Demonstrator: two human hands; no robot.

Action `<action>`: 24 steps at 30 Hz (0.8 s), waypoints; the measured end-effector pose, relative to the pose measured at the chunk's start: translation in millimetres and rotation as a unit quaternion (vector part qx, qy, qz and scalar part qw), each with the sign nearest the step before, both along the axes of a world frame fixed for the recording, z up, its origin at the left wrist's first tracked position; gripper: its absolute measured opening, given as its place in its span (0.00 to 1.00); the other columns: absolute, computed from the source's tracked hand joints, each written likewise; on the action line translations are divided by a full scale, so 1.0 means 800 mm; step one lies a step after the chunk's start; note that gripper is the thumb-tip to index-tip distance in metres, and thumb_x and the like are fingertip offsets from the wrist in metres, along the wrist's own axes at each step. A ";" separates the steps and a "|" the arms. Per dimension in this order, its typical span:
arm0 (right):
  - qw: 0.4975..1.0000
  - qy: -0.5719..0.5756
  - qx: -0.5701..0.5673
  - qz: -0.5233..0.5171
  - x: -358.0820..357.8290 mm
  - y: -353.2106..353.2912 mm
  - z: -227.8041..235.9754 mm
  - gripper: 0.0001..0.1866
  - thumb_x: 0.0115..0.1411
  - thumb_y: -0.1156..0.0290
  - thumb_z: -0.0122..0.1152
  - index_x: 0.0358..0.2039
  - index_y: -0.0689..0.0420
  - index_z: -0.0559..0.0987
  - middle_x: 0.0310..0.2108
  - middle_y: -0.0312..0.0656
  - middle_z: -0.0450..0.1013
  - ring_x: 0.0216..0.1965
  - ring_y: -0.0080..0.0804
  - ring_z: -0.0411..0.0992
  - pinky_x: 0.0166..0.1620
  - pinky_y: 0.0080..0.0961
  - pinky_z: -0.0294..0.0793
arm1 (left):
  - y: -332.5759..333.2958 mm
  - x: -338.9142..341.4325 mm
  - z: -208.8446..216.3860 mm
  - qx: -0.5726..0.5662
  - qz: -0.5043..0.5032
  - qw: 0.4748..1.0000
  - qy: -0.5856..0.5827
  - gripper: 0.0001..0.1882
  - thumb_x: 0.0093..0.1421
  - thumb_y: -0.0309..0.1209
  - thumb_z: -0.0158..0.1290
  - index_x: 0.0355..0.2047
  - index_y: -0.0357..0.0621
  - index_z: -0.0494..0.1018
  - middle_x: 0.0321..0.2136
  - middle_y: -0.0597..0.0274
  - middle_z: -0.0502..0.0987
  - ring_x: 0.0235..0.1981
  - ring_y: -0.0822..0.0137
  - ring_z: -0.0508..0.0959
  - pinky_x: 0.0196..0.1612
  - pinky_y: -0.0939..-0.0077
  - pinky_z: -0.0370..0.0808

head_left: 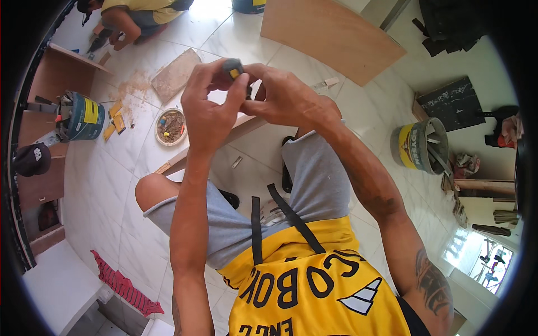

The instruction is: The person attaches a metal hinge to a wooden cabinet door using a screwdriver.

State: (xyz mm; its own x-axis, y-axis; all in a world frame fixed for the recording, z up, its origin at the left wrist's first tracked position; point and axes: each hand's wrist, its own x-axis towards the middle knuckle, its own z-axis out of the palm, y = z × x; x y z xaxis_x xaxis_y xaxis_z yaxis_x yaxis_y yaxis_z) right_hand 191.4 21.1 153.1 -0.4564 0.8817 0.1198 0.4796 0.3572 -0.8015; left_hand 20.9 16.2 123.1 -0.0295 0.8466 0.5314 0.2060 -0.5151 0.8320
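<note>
Both my hands are raised together in front of me, above my knees. My left hand (216,101) curls its fingers and thumb around a small dark tool with a yellow patch (232,69); its exact kind is hard to make out. My right hand (286,95) meets it from the right, fingers bent and pressed at the tool's lower dark part. Below the hands a long narrow wooden board (193,150) lies slantwise between my knees, partly hidden by my left forearm.
A round tub of small hardware (170,126) stands left of the board, near a flat slab (175,74). Buckets stand at left (84,117) and right (419,147). A plywood sheet (330,36) lies ahead. Another person (131,22) crouches at the far left, hands on a tool.
</note>
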 end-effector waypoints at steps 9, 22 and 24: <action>0.974 -0.002 -0.135 -0.181 0.149 0.044 0.022 0.18 0.64 0.60 0.64 0.43 0.63 0.81 0.29 0.42 0.80 0.28 0.26 0.79 0.31 0.22 0.78 | 0.029 0.034 -0.058 -0.024 -0.038 0.988 0.145 0.28 0.55 0.41 0.67 0.52 0.41 0.74 0.40 0.52 0.77 0.41 0.58 0.80 0.44 0.64 0.78; 0.908 0.174 -0.153 -0.350 0.211 0.024 -0.027 0.20 0.65 0.62 0.60 0.43 0.71 0.79 0.40 0.52 0.78 0.35 0.36 0.82 0.40 0.26 0.84 | 0.040 0.109 -0.138 -0.131 -0.105 0.890 0.423 0.23 0.58 0.38 0.62 0.52 0.43 0.73 0.46 0.50 0.76 0.49 0.49 0.78 0.51 0.55 0.76; 0.898 0.146 -0.149 -0.388 0.216 0.021 -0.028 0.20 0.65 0.62 0.60 0.42 0.71 0.79 0.40 0.53 0.78 0.35 0.36 0.82 0.41 0.27 0.84 | 0.043 0.108 -0.141 -0.160 -0.109 0.847 0.495 0.22 0.59 0.37 0.61 0.51 0.44 0.73 0.45 0.50 0.77 0.49 0.48 0.78 0.51 0.54 0.76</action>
